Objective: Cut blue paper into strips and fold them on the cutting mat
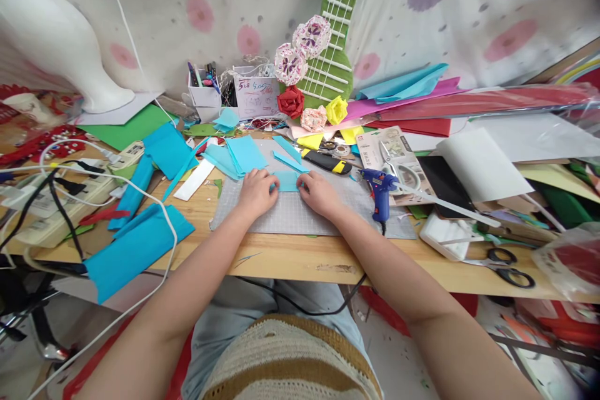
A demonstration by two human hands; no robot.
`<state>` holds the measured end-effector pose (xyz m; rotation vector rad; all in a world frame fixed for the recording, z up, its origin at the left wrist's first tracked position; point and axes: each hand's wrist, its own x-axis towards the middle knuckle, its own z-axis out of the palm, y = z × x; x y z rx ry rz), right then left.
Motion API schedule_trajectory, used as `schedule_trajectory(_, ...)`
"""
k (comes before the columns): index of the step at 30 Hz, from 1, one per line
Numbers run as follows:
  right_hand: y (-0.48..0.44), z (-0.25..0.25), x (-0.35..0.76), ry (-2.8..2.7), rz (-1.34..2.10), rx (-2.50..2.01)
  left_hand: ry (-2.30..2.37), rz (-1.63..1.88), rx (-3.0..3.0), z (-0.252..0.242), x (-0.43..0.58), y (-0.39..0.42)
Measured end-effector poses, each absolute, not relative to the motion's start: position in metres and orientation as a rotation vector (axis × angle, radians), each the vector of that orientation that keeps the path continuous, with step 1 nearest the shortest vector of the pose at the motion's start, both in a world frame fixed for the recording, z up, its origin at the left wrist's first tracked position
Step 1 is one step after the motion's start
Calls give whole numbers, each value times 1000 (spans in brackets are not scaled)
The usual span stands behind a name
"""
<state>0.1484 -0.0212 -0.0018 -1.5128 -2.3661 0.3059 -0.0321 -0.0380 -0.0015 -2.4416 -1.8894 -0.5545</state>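
A small light blue piece of crepe paper (287, 182) lies on the grey cutting mat (300, 215) in front of me. My left hand (259, 191) has its fingers curled on the paper's left end, thumb and fingers pinched together. At the right end, my right hand (319, 191) pinches the same piece. Just beyond it are narrow light blue strips (289, 161) and a stack of light blue paper pieces (246, 154). A black and yellow utility knife (327, 162) rests behind my right hand.
To the right are a blue glue gun (380, 194) with its cord, scissors (510, 265) and a white box (445, 236). Bright blue paper (135, 253) hangs over the table's front edge at left, near a white cable and power strips (70, 206). A green guitar shape (328, 69) with paper flowers stands behind.
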Motion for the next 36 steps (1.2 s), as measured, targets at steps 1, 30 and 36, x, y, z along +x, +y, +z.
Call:
schedule_trajectory(1, -22, -2, 148, -2368, 301, -1519, -1890, -562, -2416, -2, -30, -38)
schedule_trajectory(30, -21, 4, 159, -2416, 83, -1610, -2125, -842, -2291, -7, -42, -31)
schedule_trajectory(36, -33, 59, 174, -2457, 168, -1571, -2058, -1320, -1984, 6, -42, -32)
